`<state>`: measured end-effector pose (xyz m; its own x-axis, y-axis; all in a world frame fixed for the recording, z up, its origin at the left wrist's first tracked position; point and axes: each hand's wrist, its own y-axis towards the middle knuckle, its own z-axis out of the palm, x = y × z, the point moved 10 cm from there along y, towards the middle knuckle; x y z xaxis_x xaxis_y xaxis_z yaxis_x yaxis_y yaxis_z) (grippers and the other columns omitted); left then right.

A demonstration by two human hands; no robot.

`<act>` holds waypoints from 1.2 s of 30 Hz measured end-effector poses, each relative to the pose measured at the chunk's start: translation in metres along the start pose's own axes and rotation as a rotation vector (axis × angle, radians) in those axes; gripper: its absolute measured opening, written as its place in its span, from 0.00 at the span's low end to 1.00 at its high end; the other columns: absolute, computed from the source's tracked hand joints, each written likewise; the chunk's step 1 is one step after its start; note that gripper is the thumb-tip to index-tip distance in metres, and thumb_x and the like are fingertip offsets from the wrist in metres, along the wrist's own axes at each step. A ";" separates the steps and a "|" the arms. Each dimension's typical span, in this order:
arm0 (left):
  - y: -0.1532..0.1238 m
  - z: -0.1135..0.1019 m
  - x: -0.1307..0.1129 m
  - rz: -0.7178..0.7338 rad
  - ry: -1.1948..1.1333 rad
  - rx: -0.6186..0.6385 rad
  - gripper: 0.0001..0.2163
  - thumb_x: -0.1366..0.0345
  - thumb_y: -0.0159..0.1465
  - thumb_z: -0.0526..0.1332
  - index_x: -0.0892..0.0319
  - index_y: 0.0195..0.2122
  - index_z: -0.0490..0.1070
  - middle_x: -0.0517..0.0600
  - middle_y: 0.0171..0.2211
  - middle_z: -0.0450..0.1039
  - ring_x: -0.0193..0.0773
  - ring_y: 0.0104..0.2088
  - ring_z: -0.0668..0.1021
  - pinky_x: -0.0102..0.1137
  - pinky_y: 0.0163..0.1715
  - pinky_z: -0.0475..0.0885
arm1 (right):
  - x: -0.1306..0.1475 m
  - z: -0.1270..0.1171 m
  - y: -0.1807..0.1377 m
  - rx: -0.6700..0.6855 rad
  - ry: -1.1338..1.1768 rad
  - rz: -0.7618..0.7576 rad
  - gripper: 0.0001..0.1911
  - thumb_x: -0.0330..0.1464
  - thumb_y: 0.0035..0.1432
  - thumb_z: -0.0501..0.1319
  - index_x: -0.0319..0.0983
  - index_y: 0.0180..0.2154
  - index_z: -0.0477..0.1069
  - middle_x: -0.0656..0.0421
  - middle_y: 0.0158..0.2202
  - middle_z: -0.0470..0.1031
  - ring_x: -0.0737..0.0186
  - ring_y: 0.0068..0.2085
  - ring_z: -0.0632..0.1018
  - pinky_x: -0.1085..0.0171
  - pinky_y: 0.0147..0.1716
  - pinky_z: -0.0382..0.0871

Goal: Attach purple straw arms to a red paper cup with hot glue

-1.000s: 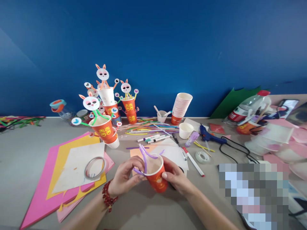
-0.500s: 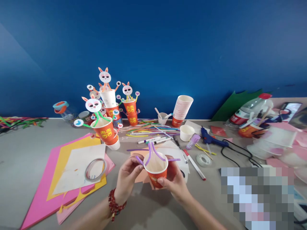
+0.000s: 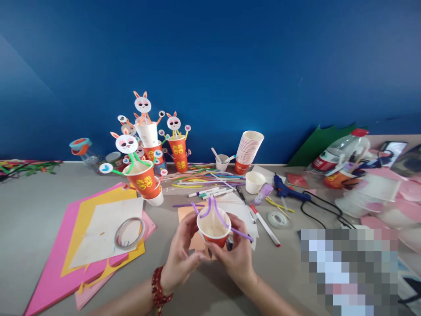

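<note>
Between my hands is a red and white paper cup [image 3: 214, 223], its open top tilted toward me. Purple pipe cleaners [image 3: 215, 205] stand up from inside it and two ends stick out past the rim, left and right. My left hand [image 3: 184, 248] curls around the cup's left side, with its fingers partly hidden behind it. My right hand [image 3: 237, 254] grips the right side, thumb across the front. Orange paper [image 3: 184, 213] and white paper [image 3: 230, 204] lie beneath.
Paper-cup rabbit figures [image 3: 144, 180] stand back left, near stacked coloured sheets and a tape roll [image 3: 129, 231]. Farther back are loose pipe cleaners and a cup stack [image 3: 249, 149]. To the right are markers, clear tape [image 3: 277, 219], a blue glue gun [image 3: 289, 191] with its cord, and a bottle [image 3: 342, 149].
My left hand has moved from the left pipe cleaner end onto the cup's side. The cup has turned slightly; the left end now points up and the right end slants down.
</note>
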<state>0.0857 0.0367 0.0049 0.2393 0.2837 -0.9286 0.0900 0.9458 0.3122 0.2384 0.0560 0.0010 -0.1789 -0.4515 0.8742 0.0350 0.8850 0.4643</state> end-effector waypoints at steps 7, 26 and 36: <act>-0.012 0.001 0.018 -0.069 0.002 -0.113 0.30 0.64 0.62 0.66 0.49 0.63 0.54 0.56 0.63 0.60 0.49 0.61 0.68 0.39 0.58 0.68 | 0.010 0.013 -0.007 0.088 -0.117 -0.010 0.30 0.39 0.51 0.70 0.42 0.53 0.62 0.52 0.48 0.70 0.50 0.48 0.75 0.53 0.46 0.72; 0.010 -0.009 0.006 -0.101 -0.090 0.022 0.23 0.62 0.64 0.64 0.49 0.59 0.62 0.51 0.56 0.69 0.42 0.55 0.72 0.33 0.55 0.68 | 0.074 -0.002 0.016 0.331 -0.007 -0.600 0.16 0.28 0.59 0.65 0.36 0.50 0.72 0.48 0.42 0.78 0.55 0.41 0.79 0.58 0.39 0.75; 0.009 -0.009 0.008 -0.103 -0.003 0.096 0.25 0.63 0.63 0.64 0.47 0.61 0.60 0.51 0.57 0.67 0.42 0.56 0.71 0.33 0.56 0.67 | 0.071 -0.002 0.021 0.430 0.047 -0.569 0.08 0.32 0.62 0.63 0.39 0.44 0.74 0.52 0.37 0.80 0.58 0.38 0.79 0.59 0.38 0.75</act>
<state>0.0797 0.0486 -0.0017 0.2265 0.1853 -0.9562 0.2066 0.9503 0.2331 0.2279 0.0420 0.0727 -0.0116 -0.8524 0.5228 -0.4437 0.4730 0.7612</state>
